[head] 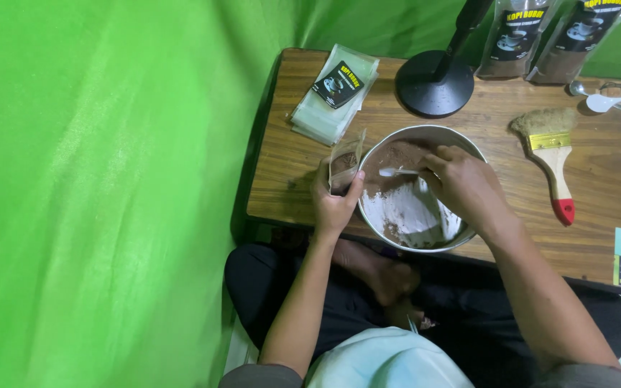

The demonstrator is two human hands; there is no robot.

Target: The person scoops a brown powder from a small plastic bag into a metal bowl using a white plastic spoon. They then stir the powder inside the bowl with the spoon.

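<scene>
Hands work together: left hand (334, 205) grips small clear plastic pouch (344, 167) upright beside round metal bowl (468, 144); right hand (461, 185) pinches white plastic spoon (395, 172) over brown powder (397, 154), ready for scooping.

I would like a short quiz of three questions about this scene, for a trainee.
1. True or false: the left hand holds a small clear pouch beside the metal bowl.
2. What does the right hand hold over the brown powder?
A. white spoon
B. paintbrush
C. knife
3. Which tool with a red handle tip lies on the wooden table, right of the bowl?

Key: 1 true; 2 A, the white spoon; 3 the paintbrush.
</scene>
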